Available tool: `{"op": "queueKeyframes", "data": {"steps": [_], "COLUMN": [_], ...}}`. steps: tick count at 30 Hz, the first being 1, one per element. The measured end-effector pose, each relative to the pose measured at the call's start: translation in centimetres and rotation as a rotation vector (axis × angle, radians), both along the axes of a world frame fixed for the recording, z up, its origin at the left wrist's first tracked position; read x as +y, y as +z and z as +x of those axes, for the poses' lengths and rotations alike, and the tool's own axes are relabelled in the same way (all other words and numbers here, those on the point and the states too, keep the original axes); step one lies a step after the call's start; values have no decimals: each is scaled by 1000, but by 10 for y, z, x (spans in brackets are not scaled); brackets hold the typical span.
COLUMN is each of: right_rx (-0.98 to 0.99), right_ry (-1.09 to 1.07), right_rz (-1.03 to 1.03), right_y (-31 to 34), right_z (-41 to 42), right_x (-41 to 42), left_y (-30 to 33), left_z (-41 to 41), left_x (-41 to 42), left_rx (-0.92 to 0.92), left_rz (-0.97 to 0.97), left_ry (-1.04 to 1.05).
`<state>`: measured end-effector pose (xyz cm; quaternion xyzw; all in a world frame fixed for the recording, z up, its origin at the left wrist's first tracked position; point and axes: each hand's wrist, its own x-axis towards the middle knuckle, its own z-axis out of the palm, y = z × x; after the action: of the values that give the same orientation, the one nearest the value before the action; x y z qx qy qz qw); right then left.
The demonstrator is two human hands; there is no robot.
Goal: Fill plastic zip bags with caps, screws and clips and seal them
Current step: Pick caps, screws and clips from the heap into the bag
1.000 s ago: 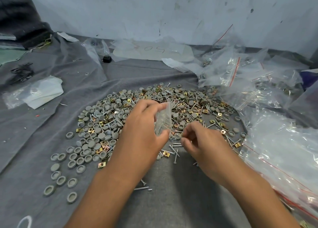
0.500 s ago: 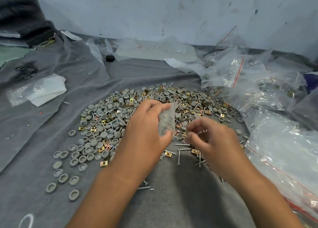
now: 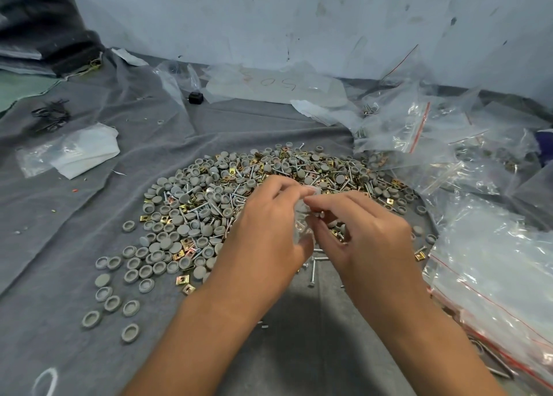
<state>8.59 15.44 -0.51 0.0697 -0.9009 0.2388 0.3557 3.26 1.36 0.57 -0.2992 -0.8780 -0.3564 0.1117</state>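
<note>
Fingers of the left hand [image 3: 263,231] pinch a small clear zip bag [image 3: 302,216] by its edge, thumb below and fingertips above, holding it upright over the near edge of the parts heap; fingers of the right hand [image 3: 368,234] are curled against the bag's mouth, and something small and grey shows at the fingertips, though whether it is a cap or a screw head I cannot tell. The filling step seems to be in hand: parts going into the bag, the seal not yet pressed. Next the mouth must stay spread while the piece drops in, then the strip wants pinching along its length. On the grey cloth [image 3: 74,216] the heap mixes grey caps [image 3: 167,243], brass clips [image 3: 185,279] and screws [image 3: 312,271]. Filled zip bags [image 3: 419,132] pile toward the cloth's right edge, crowding the right wrist's room. A white folded bag [image 3: 80,153] lies near the left edge, a small black block [image 3: 196,97] toward the far edge.
</note>
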Motion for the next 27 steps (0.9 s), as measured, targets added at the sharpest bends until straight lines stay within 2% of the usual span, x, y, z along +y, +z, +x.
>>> {"op": "queueKeyframes", "data": {"steps": [2, 8, 10, 12, 14, 19, 23, 27], "right_rx": [-3, -73, -320, -708, -892, -806, -674, -732], "right_ry": [3, -14, -96, -138, -155, -232, -112, -69], "right_rz": [-36, -318, -261, -129, -58, 21, -26, -12], "right_y": [0, 5, 0, -8, -16, -15, -14, -22], "right_z": [0, -1, -1, 2, 5, 7, 2, 0], "right_x": [-2, 9, 15, 13, 5, 1, -3, -13], "left_y": [1, 2, 5, 8, 11, 17, 19, 18], "left_z": [0, -5, -7, -8, -9, -9, -7, -8], "left_x": [0, -8, -11, -15, -16, -19, -18, -20], "left_rx": [-3, -20, -21, -8, 25, 71, 166, 260], "left_rz": [-3, -9, 45, 111, 148, 205, 295, 248], "left_ry": [-3, 38, 92, 160, 203, 263, 323, 346]}}
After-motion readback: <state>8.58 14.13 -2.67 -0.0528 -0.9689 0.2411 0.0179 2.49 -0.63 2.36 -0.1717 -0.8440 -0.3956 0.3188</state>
